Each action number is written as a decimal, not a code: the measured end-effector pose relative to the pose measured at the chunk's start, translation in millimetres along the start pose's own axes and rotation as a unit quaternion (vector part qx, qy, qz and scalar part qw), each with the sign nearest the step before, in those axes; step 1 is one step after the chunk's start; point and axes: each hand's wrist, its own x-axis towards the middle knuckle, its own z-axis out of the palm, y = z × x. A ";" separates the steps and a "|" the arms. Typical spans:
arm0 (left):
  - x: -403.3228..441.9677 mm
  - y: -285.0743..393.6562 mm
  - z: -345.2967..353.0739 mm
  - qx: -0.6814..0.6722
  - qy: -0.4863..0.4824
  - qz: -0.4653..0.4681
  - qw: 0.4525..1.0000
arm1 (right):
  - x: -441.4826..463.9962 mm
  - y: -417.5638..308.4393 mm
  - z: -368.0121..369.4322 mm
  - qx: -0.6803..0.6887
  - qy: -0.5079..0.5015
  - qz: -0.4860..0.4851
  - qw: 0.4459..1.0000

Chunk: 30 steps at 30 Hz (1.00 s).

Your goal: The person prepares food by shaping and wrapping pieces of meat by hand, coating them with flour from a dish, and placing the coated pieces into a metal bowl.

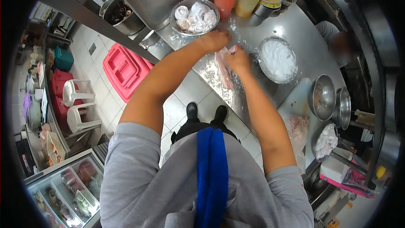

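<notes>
A pale pink strip of raw meat (222, 71) lies lengthwise on the steel worktable, which is dusted with white powder. My left hand (214, 41) is closed at its far end, fingers curled and partly hiding it. My right hand (238, 61) pinches the strip's edge just beside, close to the left one. Behind my left hand sits a metal bowl of white-coated pieces (195, 16). To the right of my right hand stands a metal bowl of white powder (278, 60).
Squeeze bottles (249, 0) stand at the back. On the right are stacked metal bowls (324, 97), a bag of raw meat (297, 128) and another bowl of coated pieces (325, 142). A person (337, 42) is beyond the table. A red lidded bin (126, 71) stands left.
</notes>
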 end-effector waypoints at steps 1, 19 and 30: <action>-2.2 0.2 0.1 -0.003 -0.003 0.001 1.000 | 0.4 4.2 0.3 0.048 0.010 -0.022 0.999; -38.3 -5.0 13.2 -0.131 0.145 -0.031 0.980 | -34.5 -15.6 -14.7 -0.083 -0.043 0.027 0.995; -54.8 2.3 25.1 -0.045 0.217 -0.108 0.969 | -72.6 7.6 6.8 -0.017 0.077 -0.236 0.969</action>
